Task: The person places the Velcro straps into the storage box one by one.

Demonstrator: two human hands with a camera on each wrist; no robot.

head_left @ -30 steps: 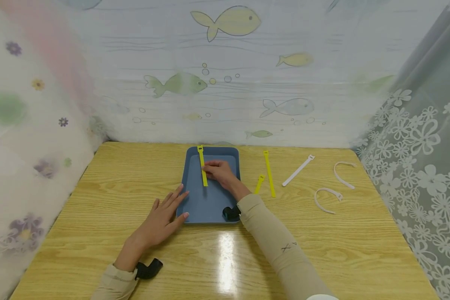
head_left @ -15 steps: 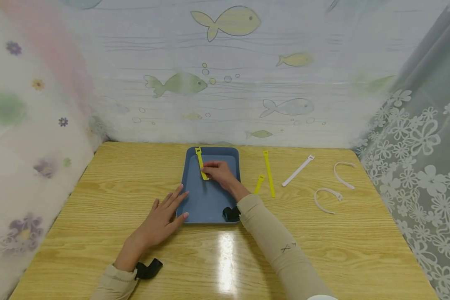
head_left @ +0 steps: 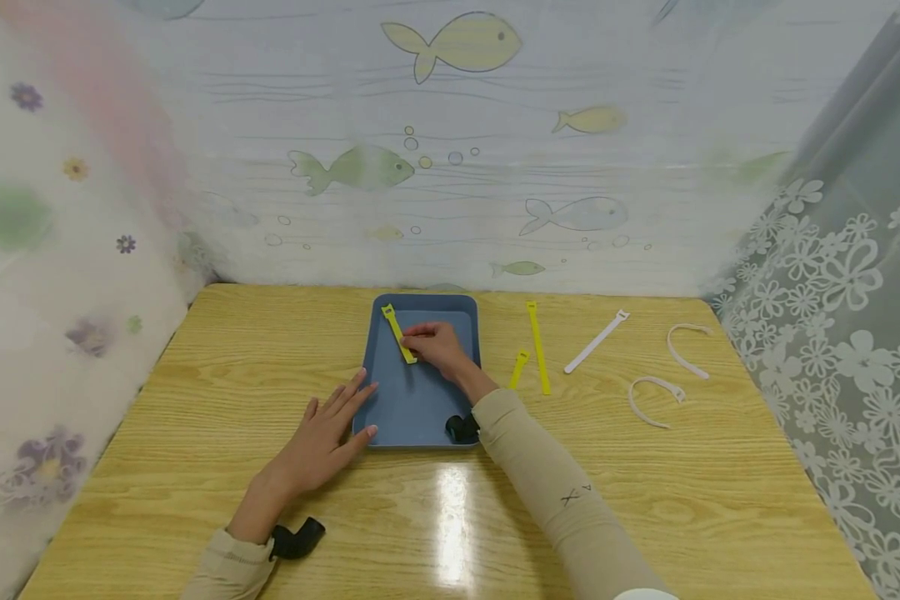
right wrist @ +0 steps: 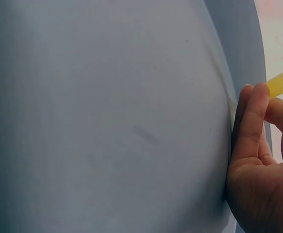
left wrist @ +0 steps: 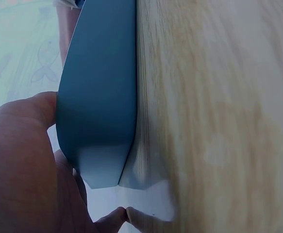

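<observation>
Right hand (head_left: 438, 346) pinches the yellow strap (head_left: 397, 332), which slants flat toward eleven o'clock inside the blue tray (head_left: 412, 408).

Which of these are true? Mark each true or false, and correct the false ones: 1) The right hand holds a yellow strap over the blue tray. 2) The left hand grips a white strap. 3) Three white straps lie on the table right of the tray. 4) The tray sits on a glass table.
1) True: the right hand pinches the yellow strap over the blue tray.
2) False: the left hand rests flat against the tray's edge, holding nothing.
3) True: white straps lie there.
4) False: the table is wood-grained.
</observation>
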